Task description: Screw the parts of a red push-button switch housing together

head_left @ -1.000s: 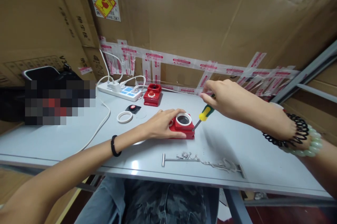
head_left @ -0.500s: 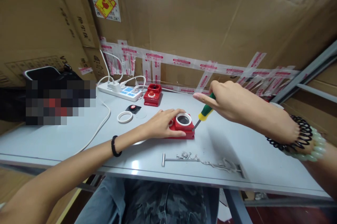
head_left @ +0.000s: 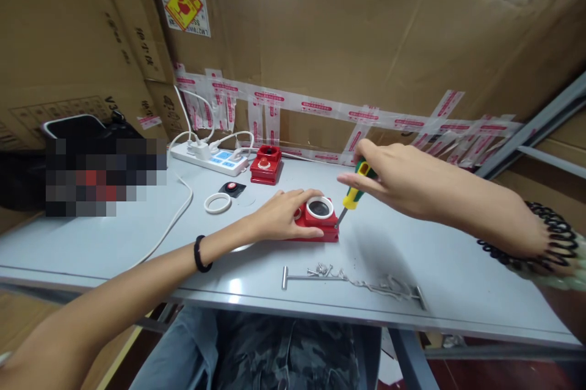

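Note:
A red box-shaped device (head_left: pixel 327 234) with a white ring (head_left: pixel 320 207) on its top lies on the grey-white table. My left hand (head_left: pixel 286 216) is wrapped over its left part, thumb along the near side, gripping it against the table. My right hand (head_left: pixel 382 173) is closed on a screwdriver (head_left: pixel 354 195) with a green and yellow handle. The screwdriver slants down to the left, its tip at the device's right corner. Whatever the tip touches is too small to make out.
Near the front edge are a thin metal bar (head_left: pixel 300 278), several screws (head_left: pixel 320 270) and a tangled cord (head_left: pixel 394 286). A second red device (head_left: pixel 266 165), a white power strip (head_left: pixel 210 158), a loose white ring (head_left: pixel 217 203) and a small black part (head_left: pixel 232 188) lie farther back. Cardboard (head_left: pixel 320 30) walls the rear.
My right hand has turned, and the screwdriver's handle has rotated to show more yellow. The right forearm has shifted rightward. My left hand and the red device have stayed put.

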A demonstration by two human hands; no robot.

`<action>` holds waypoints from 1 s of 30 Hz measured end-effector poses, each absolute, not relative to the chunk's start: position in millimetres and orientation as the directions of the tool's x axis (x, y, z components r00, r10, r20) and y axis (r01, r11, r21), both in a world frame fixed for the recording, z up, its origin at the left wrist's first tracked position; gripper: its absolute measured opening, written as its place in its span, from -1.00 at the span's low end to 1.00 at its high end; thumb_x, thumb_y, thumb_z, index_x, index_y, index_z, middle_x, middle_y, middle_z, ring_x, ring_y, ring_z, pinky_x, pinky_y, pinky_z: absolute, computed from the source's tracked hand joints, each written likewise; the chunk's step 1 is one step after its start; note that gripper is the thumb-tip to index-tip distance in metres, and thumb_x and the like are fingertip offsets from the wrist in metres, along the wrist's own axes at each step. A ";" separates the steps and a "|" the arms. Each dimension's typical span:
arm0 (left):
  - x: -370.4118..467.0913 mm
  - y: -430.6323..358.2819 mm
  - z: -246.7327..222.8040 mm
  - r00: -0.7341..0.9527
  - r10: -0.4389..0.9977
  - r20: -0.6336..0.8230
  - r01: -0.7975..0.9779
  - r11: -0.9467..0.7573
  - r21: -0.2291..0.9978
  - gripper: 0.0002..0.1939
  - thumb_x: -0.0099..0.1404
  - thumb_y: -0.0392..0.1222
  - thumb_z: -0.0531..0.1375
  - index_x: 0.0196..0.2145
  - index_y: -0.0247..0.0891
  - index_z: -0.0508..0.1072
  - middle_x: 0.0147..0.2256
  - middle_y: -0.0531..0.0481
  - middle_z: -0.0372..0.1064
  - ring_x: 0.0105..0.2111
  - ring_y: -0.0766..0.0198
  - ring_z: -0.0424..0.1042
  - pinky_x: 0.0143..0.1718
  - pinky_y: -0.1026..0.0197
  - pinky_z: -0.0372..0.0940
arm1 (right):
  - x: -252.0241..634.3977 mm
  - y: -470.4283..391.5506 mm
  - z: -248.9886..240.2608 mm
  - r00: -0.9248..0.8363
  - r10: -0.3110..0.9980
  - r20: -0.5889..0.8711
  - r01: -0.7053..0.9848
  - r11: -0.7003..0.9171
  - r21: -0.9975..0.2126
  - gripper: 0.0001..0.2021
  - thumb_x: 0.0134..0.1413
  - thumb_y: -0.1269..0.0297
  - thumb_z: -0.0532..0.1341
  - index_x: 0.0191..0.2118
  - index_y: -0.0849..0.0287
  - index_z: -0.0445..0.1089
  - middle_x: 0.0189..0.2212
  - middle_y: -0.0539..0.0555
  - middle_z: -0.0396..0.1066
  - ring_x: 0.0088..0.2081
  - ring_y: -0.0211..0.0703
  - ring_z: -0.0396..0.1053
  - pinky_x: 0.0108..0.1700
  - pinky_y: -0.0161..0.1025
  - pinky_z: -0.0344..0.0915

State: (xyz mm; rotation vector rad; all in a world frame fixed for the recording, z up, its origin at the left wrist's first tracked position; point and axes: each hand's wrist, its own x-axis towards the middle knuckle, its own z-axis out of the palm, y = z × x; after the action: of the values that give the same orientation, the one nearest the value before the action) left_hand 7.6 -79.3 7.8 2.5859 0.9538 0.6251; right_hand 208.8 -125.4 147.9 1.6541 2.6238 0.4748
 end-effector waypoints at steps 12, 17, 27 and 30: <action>7.6 -79.1 6.9 0.681 0.676 0.282 0.542 -0.724 0.425 -0.27 0.13 0.27 0.19 0.15 -0.12 0.16 0.01 -0.14 0.34 -0.06 0.00 0.36 -0.10 0.03 0.25 | 211.8 -129.9 158.4 -0.505 0.858 0.098 0.861 0.493 0.122 -0.71 0.15 0.06 0.01 -0.14 0.13 0.24 -0.30 0.11 0.43 -0.35 -0.11 0.34 -0.38 -0.23 0.14; 7.4 -79.0 7.0 0.684 0.672 0.284 0.538 -0.728 0.425 -0.28 0.13 0.27 0.19 0.14 -0.13 0.17 -0.01 -0.13 0.35 -0.05 0.01 0.35 -0.08 0.03 0.24 | 206.7 -121.6 149.8 -0.314 0.934 0.172 0.935 0.272 0.229 -0.56 0.16 -0.10 -0.08 -0.38 0.18 0.29 -0.49 0.14 0.38 -0.47 -0.10 0.28 -0.47 -0.21 0.04; 6.5 -77.5 3.5 0.684 0.667 0.295 0.530 -0.733 0.427 -0.29 0.14 0.26 0.18 0.15 -0.12 0.15 0.00 -0.13 0.34 -0.05 0.04 0.36 -0.04 0.03 0.21 | 210.4 -125.6 155.3 -0.482 0.875 0.054 0.875 0.477 0.078 -0.73 0.13 0.08 0.04 -0.19 0.13 0.31 -0.40 0.07 0.43 -0.45 -0.17 0.31 -0.43 -0.24 0.13; 6.6 -78.4 5.2 0.686 0.666 0.293 0.527 -0.732 0.431 -0.30 0.14 0.24 0.19 0.14 -0.13 0.16 0.01 -0.13 0.34 -0.04 0.04 0.35 -0.05 0.05 0.21 | 211.7 -120.7 149.6 -0.375 0.915 0.150 0.919 0.345 0.192 -0.59 0.14 -0.09 -0.02 -0.33 0.17 0.32 -0.52 0.11 0.37 -0.50 -0.12 0.29 -0.47 -0.21 0.09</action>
State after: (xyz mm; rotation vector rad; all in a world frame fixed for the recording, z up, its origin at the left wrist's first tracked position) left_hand 6.6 -78.4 5.2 2.5869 0.9437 0.6277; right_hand 211.7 -120.7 149.6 1.7647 2.5893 0.3863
